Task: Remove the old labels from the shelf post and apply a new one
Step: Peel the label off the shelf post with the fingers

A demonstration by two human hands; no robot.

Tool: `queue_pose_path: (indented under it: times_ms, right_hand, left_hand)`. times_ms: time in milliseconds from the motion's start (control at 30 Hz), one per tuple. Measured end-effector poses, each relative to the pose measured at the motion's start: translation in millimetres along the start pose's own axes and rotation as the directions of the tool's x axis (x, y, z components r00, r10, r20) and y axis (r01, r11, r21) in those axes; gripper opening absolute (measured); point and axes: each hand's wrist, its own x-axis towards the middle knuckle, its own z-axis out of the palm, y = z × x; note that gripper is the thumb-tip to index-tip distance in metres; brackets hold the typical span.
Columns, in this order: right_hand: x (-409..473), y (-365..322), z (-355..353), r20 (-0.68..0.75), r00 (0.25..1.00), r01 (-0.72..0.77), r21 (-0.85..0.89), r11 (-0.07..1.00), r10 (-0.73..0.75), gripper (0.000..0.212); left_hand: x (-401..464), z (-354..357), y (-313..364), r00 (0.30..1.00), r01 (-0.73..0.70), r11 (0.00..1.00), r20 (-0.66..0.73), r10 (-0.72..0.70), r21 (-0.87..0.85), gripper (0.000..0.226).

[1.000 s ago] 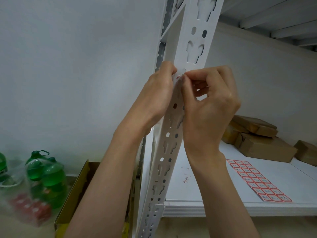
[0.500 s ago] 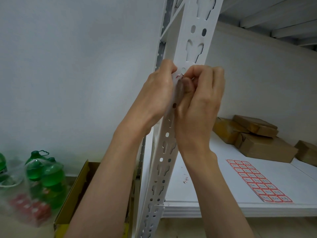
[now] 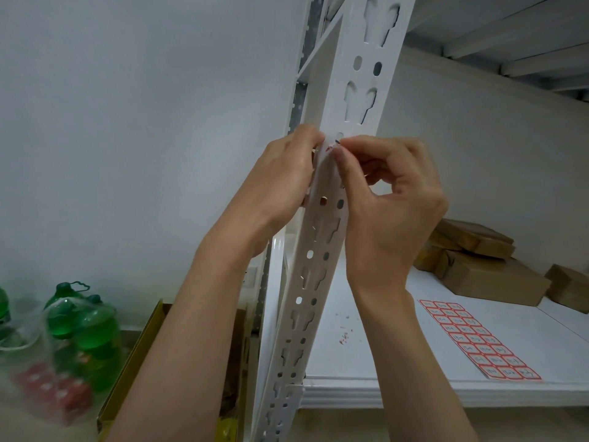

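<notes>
Between both hands: perforated white shelf post [image 3: 322, 250], stiff steel, unyielding under scraping. Below and right of right hand: sheet of red-bordered labels [image 3: 478, 339] on shelf board [image 3: 414, 362], thin, light, floppy, best lifted by a corner. Left hand [image 3: 280, 186] curled round post edge, bracing. Right hand [image 3: 389, 212] pinching old label remnant [image 3: 331, 147] at fingertips; tiny, brittle, probably tearing into crumbs.

Both forearms raised, hands meeting at one height: left hand [image 3: 280, 183] curled with fingers wrapped out of sight, right hand [image 3: 387, 202] in thumb-and-forefinger pinch grip, other fingers curled.
</notes>
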Motion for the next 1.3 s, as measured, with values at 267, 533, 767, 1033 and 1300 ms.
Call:
queue_pose_path:
  times_ms: [267,533,767,1033,1300]
  right_hand:
    - [0.4,-6.4,4.6,0.014,0.998,0.067,-0.11,0.992,-0.066,0.005]
    - [2.9,-14.2,10.6,0.131,0.989,0.102,-0.291,0.951,-0.067,0.009]
    - [-6.5,-10.3,18.1,0.072,0.993,0.114,-0.306,0.945,-0.096,0.026]
    - [-4.4,2.0,3.8,-0.003,0.999,0.041,-0.046,0.998,-0.041,0.004]
    - [0.0,-3.8,1.2,0.01,0.995,0.101,-0.109,0.989,-0.101,0.006]
  left_hand:
    - [-1.6,-1.8,2.9,1.0,0.001,1.0,0.024,0.0,-0.023,0.067]
    - [-4.6,-1.1,4.0,1.0,0.004,1.0,0.024,-0.004,0.003,0.063]
    - [-5.5,-1.4,4.8,0.999,-0.002,1.0,0.039,0.002,0.012,0.058]
    - [-6.3,-4.5,5.5,0.996,-0.019,1.0,0.081,0.02,-0.018,0.058]
    - [-6.8,-6.5,4.8,0.994,-0.02,1.0,0.105,0.022,-0.021,0.053]
